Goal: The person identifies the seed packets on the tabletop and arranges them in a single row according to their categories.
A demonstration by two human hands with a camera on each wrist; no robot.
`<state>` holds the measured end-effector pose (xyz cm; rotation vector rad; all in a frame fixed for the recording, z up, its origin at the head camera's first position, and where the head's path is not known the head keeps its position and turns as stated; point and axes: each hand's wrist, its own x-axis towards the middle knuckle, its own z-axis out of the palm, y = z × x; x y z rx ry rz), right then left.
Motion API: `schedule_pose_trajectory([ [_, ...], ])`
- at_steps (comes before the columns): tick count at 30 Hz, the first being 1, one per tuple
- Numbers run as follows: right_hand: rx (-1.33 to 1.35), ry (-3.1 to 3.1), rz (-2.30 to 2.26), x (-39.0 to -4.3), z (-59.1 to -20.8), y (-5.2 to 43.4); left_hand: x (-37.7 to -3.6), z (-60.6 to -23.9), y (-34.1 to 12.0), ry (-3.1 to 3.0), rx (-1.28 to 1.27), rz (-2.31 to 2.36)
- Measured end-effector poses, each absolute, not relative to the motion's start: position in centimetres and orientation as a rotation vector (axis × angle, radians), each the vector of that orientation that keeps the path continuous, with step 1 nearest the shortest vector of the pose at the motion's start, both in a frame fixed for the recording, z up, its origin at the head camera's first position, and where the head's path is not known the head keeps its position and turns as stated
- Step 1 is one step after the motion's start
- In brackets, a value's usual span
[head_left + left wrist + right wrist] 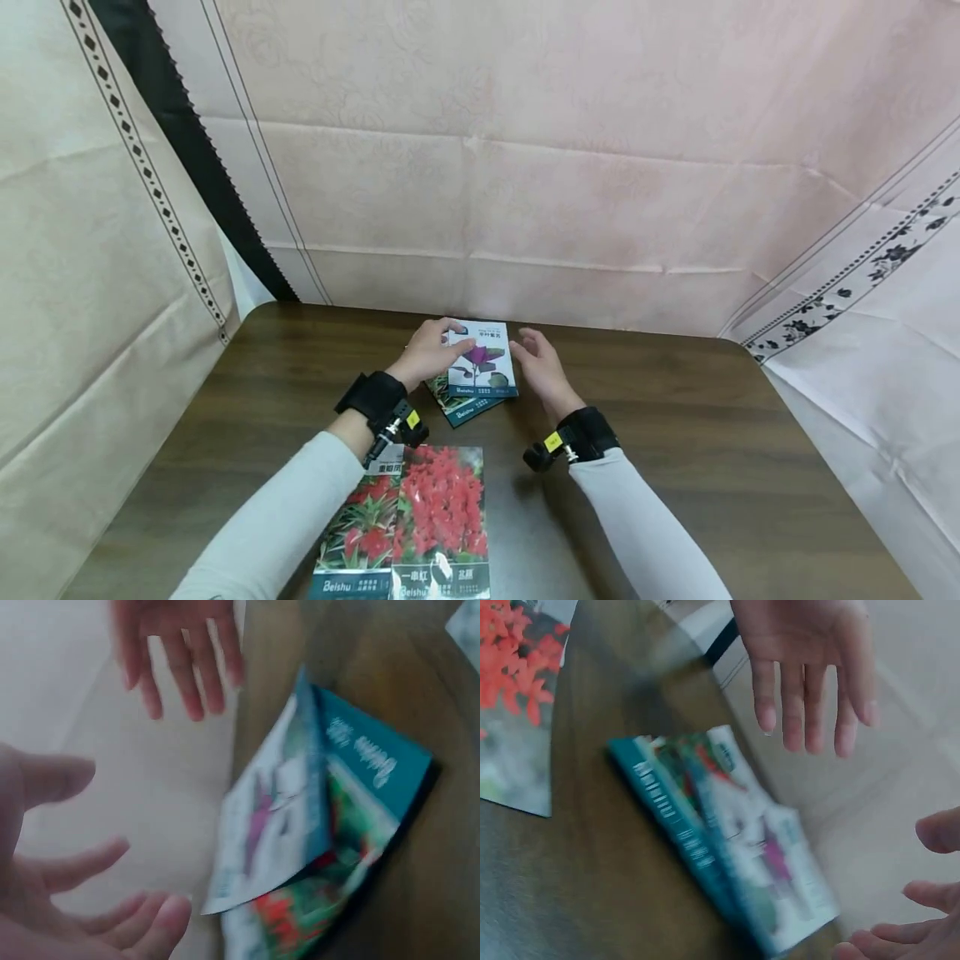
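1. While both arms were stretched forward over the dark wooden table point(675, 433), a small stack of seed packets point(480, 371) was seen lying near the table's far edge, between the two hands.
2. The top packet point(483, 358), white with a purple plant printed on it, was laid over at least one teal-edged packet point(467, 408), whose corner stuck out toward the person.
3. The left hand point(433, 350) was held at the left edge of the top packet, its fingers straight and spread; in the head view the fingertips appeared to lie on the packet's upper left corner, but actual contact could not be told.
4. In the left wrist view, the left hand's fingers point(112, 900) were shown relaxed and apart, with nothing gripped.
5. The right hand point(542, 367) was held just beside the stack's right edge, palm turned inward, fingers extended and apart, with nothing held.
6. In the right wrist view, the stack point(735, 840) was seen blurred, lying flat on the wood between the two spread hands.
7. Nearer the person, two larger packets with red flowers point(420, 525) were laid side by side, partly under the left forearm.
8. Black wrist straps were worn on both arms, and pale patterned cloth point(525, 150) was hung behind and beside the table.
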<state>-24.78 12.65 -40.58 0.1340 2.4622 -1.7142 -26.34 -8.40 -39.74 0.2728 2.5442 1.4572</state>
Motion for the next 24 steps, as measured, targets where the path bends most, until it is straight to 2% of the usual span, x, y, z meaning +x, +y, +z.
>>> schedule_pose_trajectory([
  [5, 0.278, 2.307, -1.807, -25.8, -43.4, 12.6, -26.7, -43.3, -7.6, 2.473, 0.128, 1.581],
  [9, 0.345, 2.226, -1.873, -26.2, -43.9, 12.7, -26.9, -44.4, -7.7, 2.485, 0.102, 1.612],
  [17, 0.334, 2.281, -1.804, -25.9, -43.7, 13.1, -26.5, -43.8, -7.9, 2.479, 0.087, 1.624],
  [24, 0.155, 2.55, -1.603, -23.9, -41.9, 13.7, -24.1, -41.9, -8.2, 2.51, 0.324, 1.506],
])
